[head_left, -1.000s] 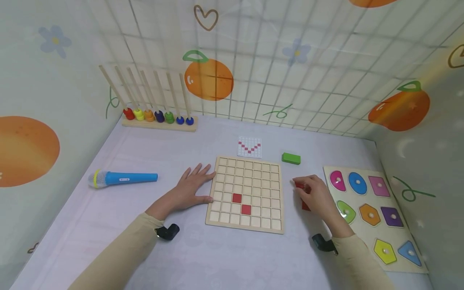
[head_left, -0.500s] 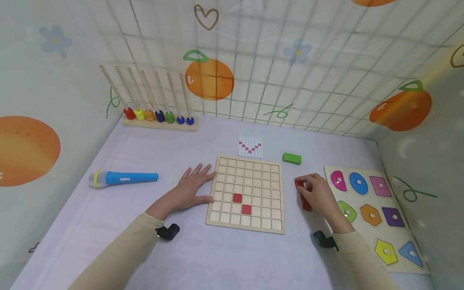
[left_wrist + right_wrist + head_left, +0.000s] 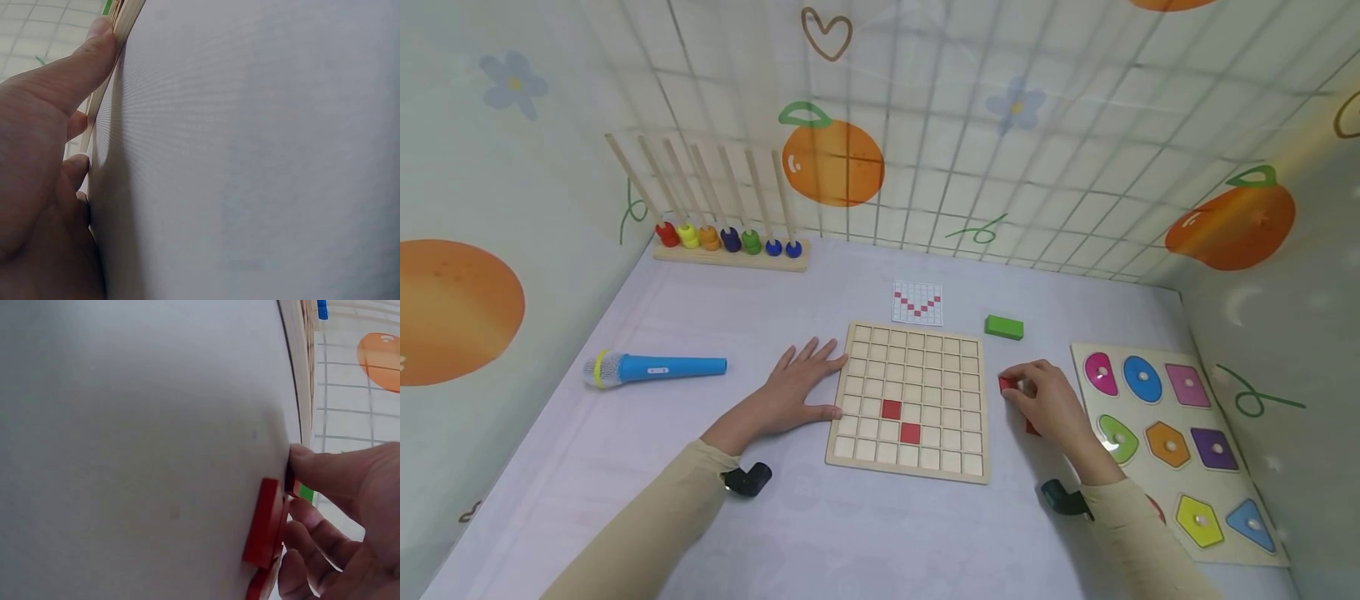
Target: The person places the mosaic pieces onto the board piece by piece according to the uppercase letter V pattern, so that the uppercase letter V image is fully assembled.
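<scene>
Board [image 3: 912, 392] is touched at left edge by left hand [image 3: 792, 392], fingers spread wide, likely for steadying. Red block [image 3: 1004, 384] is pinched by right hand [image 3: 1051, 404] just right of board, presumably for easy reach.

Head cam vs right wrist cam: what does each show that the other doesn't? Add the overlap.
Head only: left hand, two red square pieces in the grid, blue toy microphone with grey head, white card with red V pattern, pale puzzle board with coloured shapes.

Right wrist only: long side of a red rectangular block near the fingers, mostly hidden from the head camera.

Both: right hand pinching a small red block; pale wooden grid board, edge only from the wrist.
</scene>
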The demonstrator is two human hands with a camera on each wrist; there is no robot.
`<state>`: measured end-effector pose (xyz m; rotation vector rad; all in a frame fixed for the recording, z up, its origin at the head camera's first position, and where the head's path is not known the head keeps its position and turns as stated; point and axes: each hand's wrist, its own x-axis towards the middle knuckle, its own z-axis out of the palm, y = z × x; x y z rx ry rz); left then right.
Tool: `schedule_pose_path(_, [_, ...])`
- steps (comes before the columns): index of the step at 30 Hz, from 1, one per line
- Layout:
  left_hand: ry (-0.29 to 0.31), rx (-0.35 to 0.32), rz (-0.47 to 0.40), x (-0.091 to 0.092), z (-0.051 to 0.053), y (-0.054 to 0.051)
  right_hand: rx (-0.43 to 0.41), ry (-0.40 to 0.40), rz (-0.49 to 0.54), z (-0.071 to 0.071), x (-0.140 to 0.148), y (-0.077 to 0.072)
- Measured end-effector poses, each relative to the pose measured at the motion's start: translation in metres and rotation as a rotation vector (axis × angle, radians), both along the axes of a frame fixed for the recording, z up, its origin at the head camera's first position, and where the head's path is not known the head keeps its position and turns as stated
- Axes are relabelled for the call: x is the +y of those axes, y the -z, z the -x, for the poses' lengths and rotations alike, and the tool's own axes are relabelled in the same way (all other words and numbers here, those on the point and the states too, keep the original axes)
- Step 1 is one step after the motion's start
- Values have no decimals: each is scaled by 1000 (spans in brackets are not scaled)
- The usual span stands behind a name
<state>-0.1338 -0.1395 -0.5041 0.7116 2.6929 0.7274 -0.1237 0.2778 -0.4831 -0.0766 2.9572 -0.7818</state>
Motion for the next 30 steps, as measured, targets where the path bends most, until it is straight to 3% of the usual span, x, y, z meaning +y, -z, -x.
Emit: schedule_pose_path(30, [-12,-22,4,1,-1,-3,2,-13,26,-1,-4,0])
